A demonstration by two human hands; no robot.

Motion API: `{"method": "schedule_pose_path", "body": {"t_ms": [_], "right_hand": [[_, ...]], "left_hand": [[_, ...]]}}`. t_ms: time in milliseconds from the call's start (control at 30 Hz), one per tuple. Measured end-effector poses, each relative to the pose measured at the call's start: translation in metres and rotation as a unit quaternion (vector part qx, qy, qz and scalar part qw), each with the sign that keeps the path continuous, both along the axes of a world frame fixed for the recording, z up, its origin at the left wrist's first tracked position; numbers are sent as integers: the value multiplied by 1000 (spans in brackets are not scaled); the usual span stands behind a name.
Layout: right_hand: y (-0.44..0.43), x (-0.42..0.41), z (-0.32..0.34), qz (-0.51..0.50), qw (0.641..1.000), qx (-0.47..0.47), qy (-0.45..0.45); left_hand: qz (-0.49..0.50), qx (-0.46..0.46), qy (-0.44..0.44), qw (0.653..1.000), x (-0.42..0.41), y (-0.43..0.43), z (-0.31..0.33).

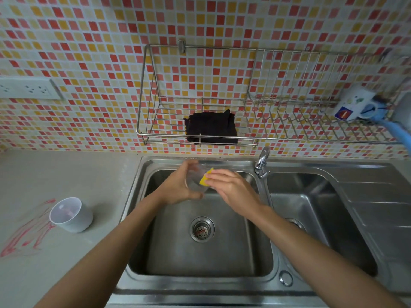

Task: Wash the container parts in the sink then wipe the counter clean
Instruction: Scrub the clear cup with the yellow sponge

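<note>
**Container scrub over sink basin**

The left hand grips the clear container above the sink. The right hand pinches a yellow sponge against the container. A white cup stands on the desk, well left of both hands, beside red smears.

The sink has two basins. Over it: one left hand, one right hand, one clear container, one yellow sponge. Left of it, one white cup; above it, one black cloth.
</note>
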State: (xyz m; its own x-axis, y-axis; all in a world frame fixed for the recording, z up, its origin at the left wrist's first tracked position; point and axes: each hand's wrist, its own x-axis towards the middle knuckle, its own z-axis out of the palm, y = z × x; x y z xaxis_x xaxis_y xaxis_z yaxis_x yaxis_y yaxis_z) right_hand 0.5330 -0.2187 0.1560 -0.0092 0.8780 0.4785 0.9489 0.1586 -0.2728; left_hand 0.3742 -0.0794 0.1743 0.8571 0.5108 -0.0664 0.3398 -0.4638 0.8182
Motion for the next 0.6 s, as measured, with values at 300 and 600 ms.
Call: {"method": "schedule_pose_path", "body": {"t_ms": [300,600], "right_hand": [[6,-11,7,4,982,-170,86],[10,-13,4,-25,990,-114,-81]], "left_hand": [[-33,169,23,985,2,1,0],[-71,254,59,963,5,10,15]]}}
